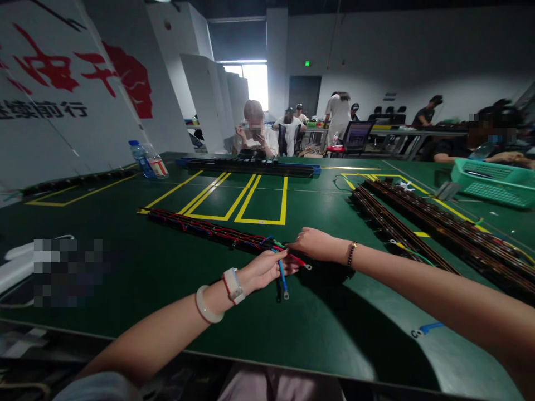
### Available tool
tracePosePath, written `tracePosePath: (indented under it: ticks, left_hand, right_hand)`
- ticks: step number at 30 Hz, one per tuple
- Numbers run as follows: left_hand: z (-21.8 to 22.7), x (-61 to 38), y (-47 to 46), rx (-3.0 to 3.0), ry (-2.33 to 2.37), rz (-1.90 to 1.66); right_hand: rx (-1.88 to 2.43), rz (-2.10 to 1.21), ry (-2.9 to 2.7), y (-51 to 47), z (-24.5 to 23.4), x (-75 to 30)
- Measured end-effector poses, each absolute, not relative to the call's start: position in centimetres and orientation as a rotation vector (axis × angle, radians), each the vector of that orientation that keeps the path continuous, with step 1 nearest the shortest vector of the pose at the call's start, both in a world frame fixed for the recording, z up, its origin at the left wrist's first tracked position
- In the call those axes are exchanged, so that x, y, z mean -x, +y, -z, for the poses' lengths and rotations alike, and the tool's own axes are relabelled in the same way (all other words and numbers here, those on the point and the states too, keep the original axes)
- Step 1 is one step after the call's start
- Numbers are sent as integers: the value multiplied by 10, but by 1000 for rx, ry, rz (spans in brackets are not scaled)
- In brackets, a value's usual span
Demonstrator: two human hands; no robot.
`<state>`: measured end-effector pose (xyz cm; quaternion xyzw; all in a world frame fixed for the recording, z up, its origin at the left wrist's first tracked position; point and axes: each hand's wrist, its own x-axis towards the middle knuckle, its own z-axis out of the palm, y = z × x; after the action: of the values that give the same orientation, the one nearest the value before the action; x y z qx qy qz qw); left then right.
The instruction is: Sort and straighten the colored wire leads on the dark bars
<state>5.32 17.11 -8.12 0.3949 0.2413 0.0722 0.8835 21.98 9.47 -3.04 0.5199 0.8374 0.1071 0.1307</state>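
Note:
A long black rail strip (196, 227) with red and blue wires along it lies slanting across the green table. At its near end, my left hand (265, 270) is closed around the wire ends. A blue cable (281, 273) with a metal ring terminal hangs down from it, and a red cable (300, 260) with a ring terminal sticks out to the right. A dark lead hangs beside the blue one. My right hand (315, 244) is curled closed against the same wire ends, near a bit of green wire; what its fingertips pinch is hidden.
More wired rail strips (388, 228) lie to the right, with a loose blue cable (432, 327) near the front. A green basket (495, 184) and bottles (146, 160) stand on the table (175, 312). Another strip (251, 166) lies at the far edge, before a seated person (254, 131).

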Motion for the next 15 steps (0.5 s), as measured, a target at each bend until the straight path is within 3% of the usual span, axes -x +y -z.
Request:
tracePosePath:
  ticks: [15]
  left_hand:
    - [84,-56,182,-900,388,-9]
  right_hand:
    - [-1057,-606,2406,166,26,-268]
